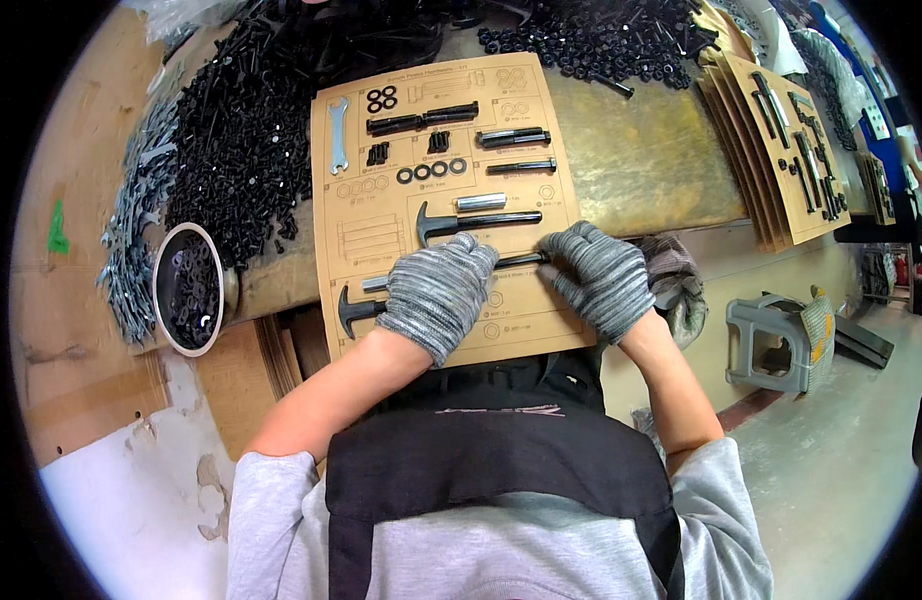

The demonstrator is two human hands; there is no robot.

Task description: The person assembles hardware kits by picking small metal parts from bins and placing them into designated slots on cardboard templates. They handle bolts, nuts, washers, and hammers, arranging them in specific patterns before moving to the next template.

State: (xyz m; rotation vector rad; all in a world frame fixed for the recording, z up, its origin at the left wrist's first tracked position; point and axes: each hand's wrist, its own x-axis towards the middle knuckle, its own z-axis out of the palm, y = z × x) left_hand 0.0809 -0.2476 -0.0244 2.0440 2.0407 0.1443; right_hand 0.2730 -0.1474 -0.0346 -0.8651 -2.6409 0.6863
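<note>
Left hand (pixel 436 292) and right hand (pixel 601 277) curled, pressing black rod (pixel 521 259) onto card (pixel 526 95), bolt heap (pixel 236 120) beside

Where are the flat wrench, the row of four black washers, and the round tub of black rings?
flat wrench (pixel 337 135), head view, middle of its shaft
four black washers (pixel 431 171), head view, middle of the row
round tub (pixel 163 262), head view, white left rim

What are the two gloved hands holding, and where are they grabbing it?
The left hand and right hand press on a black tool on the cardboard sheet, one at each end. A real grip cannot be told.
</note>
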